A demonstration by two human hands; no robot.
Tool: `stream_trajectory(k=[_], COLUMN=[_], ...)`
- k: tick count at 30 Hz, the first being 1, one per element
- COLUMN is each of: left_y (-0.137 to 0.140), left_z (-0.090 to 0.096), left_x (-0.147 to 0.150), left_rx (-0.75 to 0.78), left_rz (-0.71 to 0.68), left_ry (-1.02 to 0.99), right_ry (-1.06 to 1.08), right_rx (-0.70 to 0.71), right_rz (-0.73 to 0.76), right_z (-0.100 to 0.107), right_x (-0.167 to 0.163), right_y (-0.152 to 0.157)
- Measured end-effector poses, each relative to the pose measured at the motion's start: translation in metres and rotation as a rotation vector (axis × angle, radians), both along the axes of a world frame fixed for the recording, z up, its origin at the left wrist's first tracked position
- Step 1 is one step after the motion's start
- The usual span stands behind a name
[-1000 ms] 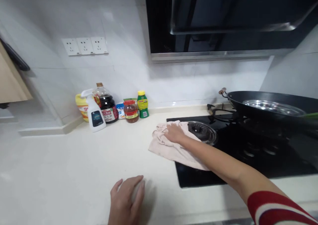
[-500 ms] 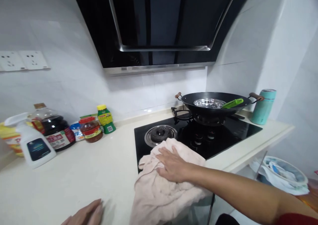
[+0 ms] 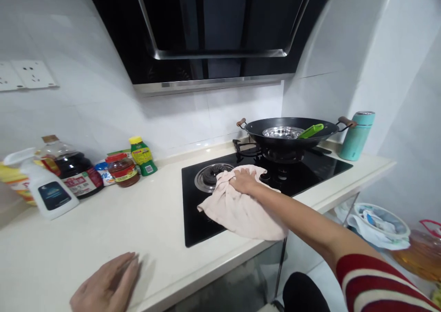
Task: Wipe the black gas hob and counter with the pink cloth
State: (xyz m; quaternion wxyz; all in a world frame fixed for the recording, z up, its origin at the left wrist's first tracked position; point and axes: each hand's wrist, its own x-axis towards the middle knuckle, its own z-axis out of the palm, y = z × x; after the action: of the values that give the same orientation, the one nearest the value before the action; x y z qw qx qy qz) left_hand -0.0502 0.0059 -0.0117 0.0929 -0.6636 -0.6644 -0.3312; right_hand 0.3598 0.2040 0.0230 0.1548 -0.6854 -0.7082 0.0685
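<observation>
My right hand [image 3: 243, 181] presses on a pale pink cloth [image 3: 241, 213], its fingers bent into the folds. The cloth lies bunched on the black glass cooktop [image 3: 195, 224], beside the left burner [image 3: 211, 176], and its lower edge reaches over the counter's front. My left hand [image 3: 105, 284] is low over the white counter, away from the cloth. Its thumb and fingertips come close together, and I see nothing held in them.
A black wok [image 3: 255, 129] holding a steel bowl [image 3: 280, 132] and a green-handled utensil [image 3: 312, 131] sits on the far burner. A turquoise bottle [image 3: 356, 139] stands right of it. Left are a spray bottle [image 3: 51, 192], a dark sauce bottle [image 3: 77, 174] and a red-lidded jar [image 3: 123, 172]. The range hood [image 3: 220, 64] hangs above.
My right hand has moved the cloth farther back and right over the cooktop, baring the cooktop's front left corner. More of my left hand shows. The view has shifted slightly.
</observation>
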Motion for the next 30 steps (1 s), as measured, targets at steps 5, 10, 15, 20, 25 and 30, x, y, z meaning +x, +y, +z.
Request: stream_trajectory(k=[5,10,15,20,25,30], left_y=[0.000,-0.001,-0.002,-0.001,0.001,-0.001], left_z=[0.006,0.015,0.020,0.019,0.018,0.019], left_x=[0.003,0.013,0.019,0.019,0.019,0.020], left_rx=[-0.024,-0.069,-0.119,-0.112,-0.111,-0.115], left_rz=[0.012,0.046,0.070,0.078,0.122,0.126], left_ry=[-0.024,-0.014,0.009,0.016,-0.001,-0.026], right_ry=[0.001,0.040,0.054,0.016,-0.039,-0.114], right_rx=[0.025,0.092,0.201,0.262,0.241,0.174], right_rz=[0.243,0.409,0.389,0.277,0.101,-0.106], right_z=[-0.013,-0.017,-0.023,-0.034,-0.048,-0.054], right_x=[0.015,0.056,0.103,0.149,0.191,0.237], right_y=[-0.056,-0.114,-0.137,-0.123,-0.100,-0.098])
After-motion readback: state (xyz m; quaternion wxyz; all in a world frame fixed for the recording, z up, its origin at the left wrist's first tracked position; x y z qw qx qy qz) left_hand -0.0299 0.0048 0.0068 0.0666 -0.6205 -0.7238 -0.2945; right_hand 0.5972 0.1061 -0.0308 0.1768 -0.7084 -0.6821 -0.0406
